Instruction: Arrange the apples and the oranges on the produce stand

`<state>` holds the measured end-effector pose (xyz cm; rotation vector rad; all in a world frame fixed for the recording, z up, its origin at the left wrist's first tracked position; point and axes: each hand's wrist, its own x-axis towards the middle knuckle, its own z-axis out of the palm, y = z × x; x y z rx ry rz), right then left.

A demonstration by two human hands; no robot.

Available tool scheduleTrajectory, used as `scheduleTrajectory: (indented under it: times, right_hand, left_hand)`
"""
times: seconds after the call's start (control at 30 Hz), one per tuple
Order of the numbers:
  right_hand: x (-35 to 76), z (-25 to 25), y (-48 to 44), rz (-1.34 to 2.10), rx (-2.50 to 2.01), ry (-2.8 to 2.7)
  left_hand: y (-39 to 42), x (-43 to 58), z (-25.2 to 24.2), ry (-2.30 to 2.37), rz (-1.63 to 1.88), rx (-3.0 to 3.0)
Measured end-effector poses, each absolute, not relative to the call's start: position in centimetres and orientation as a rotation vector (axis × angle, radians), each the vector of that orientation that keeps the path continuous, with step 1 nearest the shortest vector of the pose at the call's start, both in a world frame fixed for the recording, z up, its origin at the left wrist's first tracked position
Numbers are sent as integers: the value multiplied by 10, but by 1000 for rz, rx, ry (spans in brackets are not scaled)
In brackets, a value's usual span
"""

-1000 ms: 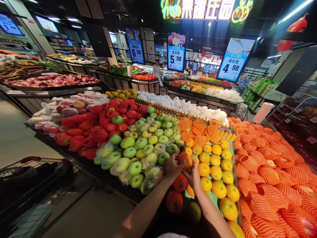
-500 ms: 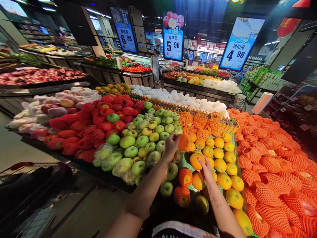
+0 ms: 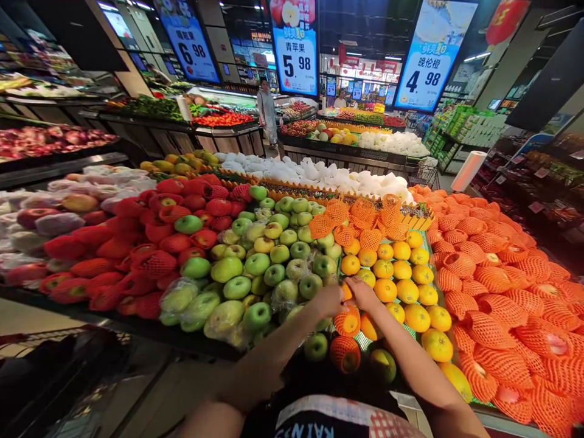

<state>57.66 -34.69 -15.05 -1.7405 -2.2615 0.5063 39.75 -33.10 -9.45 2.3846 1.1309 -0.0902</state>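
Observation:
My left hand (image 3: 332,299) and my right hand (image 3: 362,294) meet at the left side of the orange display. Between them shows a small part of an orange (image 3: 347,292), with the fingers of both hands closed on it; most of it is hidden. Just in front sits an orange in a foam net (image 3: 347,321), and another netted orange (image 3: 345,354) lies nearer to me. Bare oranges (image 3: 385,290) stand in rows on a green mat to the right. Empty orange foam nets (image 3: 335,213) are heaped behind those rows.
Green apples (image 3: 257,263) adjoin my left hand, with red-netted fruit (image 3: 157,264) farther left. Orange-netted fruit (image 3: 495,280) fills the right side. White-wrapped fruit (image 3: 314,173) lies behind. Price screens (image 3: 294,55) hang above, and a person (image 3: 266,112) stands in the background.
The foam net has left my left hand, and a net now lies at the heap's left edge. Both hands have come together lower down around an orange. The view has shifted.

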Motion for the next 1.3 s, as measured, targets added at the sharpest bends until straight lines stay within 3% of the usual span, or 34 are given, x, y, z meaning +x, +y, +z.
scheduleTrajectory:
  times: [0.17, 0.37, 0.67, 0.87, 1.17, 1.3]
  right_hand:
    - [582, -147, -395, 485, -1694, -1968]
    - [551, -161, -458, 535, -1837, -1953]
    - [535, -162, -432, 460, -2045, -2192]
    - [523, -175, -426, 400, -2211, -2039]
    - [561, -153, -456, 859, -1613, -1020]
    - [567, -150, -463, 807, -1346, -543]
  left_hand:
    - [-371, 404, -141, 1178, -68, 2472]
    - [-364, 404, -156, 1229, -63, 2427]
    - [-359, 390, -149, 1169, -14, 2439]
    - [-364, 388, -152, 1196, -27, 2457]
    - [-352, 390, -138, 1207, 203, 2294]
    - [-343, 397, -133, 1191, 141, 2241]
